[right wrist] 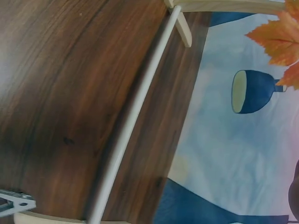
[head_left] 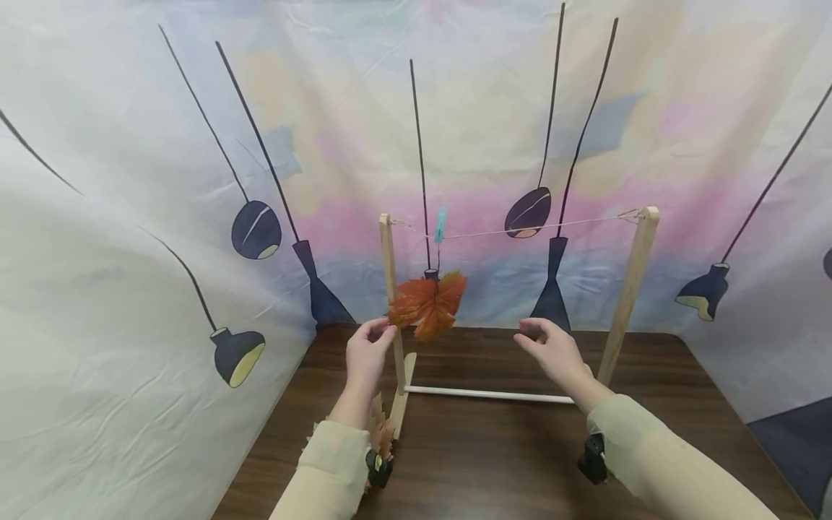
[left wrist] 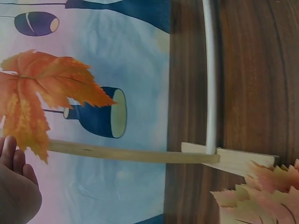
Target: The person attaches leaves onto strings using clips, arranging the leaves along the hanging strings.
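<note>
An orange maple leaf [head_left: 429, 303] hangs below a turquoise clothespin [head_left: 440, 225] on a thin string [head_left: 484, 233], which runs between two wooden posts. By the leaf's left edge is my left hand [head_left: 367, 354], its fingers loosely bent; whether a fingertip touches the leaf I cannot tell. In the left wrist view, those fingers [left wrist: 8, 151] appear just under the leaf [left wrist: 28, 93]. My right hand [head_left: 552, 350] hovers in the air to the right of the leaf, inside the right post, thumb and fingers apart with nothing between them.
A white rod [head_left: 487, 394] joins the bases of the left post [head_left: 388, 267] and right post [head_left: 629, 296] on the brown wooden table [head_left: 481, 455]. More pale orange leaves [left wrist: 266, 196] lie near the left base. A grey clip-like piece [right wrist: 16, 203] shows near the right base.
</note>
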`<state>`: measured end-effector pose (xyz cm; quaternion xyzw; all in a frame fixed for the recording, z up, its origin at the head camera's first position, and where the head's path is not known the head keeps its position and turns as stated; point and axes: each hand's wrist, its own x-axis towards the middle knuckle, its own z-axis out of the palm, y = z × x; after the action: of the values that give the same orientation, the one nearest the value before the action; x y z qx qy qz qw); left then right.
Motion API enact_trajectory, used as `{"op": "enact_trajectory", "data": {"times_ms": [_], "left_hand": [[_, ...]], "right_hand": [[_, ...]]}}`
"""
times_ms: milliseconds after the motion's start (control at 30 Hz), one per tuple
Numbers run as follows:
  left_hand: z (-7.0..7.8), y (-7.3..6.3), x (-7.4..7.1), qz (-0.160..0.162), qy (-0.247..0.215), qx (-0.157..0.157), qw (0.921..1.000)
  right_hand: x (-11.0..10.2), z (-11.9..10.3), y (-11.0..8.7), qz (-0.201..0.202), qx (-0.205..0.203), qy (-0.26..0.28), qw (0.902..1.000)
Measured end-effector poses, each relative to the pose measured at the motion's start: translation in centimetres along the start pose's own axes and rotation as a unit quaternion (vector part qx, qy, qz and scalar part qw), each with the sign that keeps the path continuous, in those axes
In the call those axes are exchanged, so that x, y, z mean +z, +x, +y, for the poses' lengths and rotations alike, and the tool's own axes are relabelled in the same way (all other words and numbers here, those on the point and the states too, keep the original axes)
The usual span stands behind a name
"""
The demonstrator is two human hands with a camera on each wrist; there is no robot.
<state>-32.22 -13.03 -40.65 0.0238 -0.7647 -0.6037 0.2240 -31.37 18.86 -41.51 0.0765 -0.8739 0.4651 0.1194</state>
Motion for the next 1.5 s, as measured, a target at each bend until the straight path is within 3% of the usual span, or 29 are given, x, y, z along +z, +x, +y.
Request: {"op": "enact_trajectory", "data": {"times_ms": [167,400,567,967,1500], "left_hand": [[-1.2,-0.5,-0.3,-0.011,0.021,-0.008,0.9997],[-2.5,-1.9,0.2,-0.001,-0.011,-0.021,0.9997],[-3.7,-2.9,0.0,0.001,0.006,-0.029,0.9996],[-7.0,-5.0,-0.8,0.000,0.046,-0.056,0.9974],[-9.7,-6.7,-2.7,-0.012,0.062,-0.078,0.9949]], "right_hand": [[0.2,0.6,-0.6,0.002,0.011,0.017,0.9998],[0.5,1.7,-1.8,0.003,0.023,0.015,0.9996],[0.8,2.4,-3.0,-0.004,0.036,0.024,0.9990],[0.5,4.5,-5.4,0.003,0.039,0.025,0.9989],[-0.1,7.3,-7.6,-0.004,0.052,-0.005,0.9986]]}}
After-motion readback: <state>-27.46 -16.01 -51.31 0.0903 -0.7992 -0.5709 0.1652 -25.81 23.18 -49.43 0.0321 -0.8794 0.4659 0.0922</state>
